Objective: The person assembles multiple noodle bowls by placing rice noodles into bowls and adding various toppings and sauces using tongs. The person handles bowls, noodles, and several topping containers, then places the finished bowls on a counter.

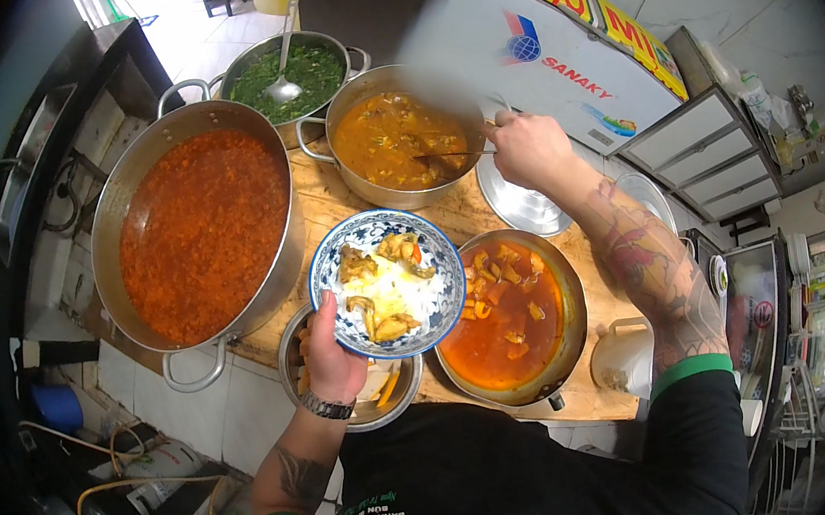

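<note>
My left hand (330, 357) holds a blue-and-white patterned bowl (387, 282) of white rice topped with pieces of stewed food, above the wooden counter. My right hand (528, 148) grips the thin handle of a ladle (442, 158) whose end dips into a steel pot of yellow-brown curry (388, 139). Just right of the bowl sits a pan of orange-red stew with chunks (507, 313). Under the bowl a small steel bowl (371, 388) is mostly hidden.
A very large pot of red sauce (200, 229) fills the left. A pot of chopped greens with a spoon (288, 74) stands behind. A steel lid (523, 204) lies right of the curry pot. A white chest freezer (568, 60) and a kettle (624, 356) stand at right.
</note>
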`<action>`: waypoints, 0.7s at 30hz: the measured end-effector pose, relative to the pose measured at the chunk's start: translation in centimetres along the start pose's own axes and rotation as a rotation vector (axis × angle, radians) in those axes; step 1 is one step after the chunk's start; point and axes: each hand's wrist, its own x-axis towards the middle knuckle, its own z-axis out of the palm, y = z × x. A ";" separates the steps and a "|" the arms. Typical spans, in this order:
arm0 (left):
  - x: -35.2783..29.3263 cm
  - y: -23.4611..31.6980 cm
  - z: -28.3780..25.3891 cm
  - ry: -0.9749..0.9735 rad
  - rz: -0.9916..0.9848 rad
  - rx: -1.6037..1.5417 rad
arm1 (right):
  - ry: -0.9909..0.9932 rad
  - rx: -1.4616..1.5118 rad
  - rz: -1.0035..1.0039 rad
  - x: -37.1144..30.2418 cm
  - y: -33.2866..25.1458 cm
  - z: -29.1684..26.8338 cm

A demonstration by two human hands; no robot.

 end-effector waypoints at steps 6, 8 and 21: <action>-0.1 0.0 -0.2 -0.022 -0.017 -0.007 | -0.049 0.123 0.096 -0.7 0.7 -1.8; -0.2 0.1 -0.1 -0.046 -0.006 0.008 | 0.005 0.213 0.069 -0.4 0.3 -2.1; 0.0 0.1 -0.3 -0.089 0.000 0.008 | -0.068 0.648 0.365 3.5 -0.9 1.8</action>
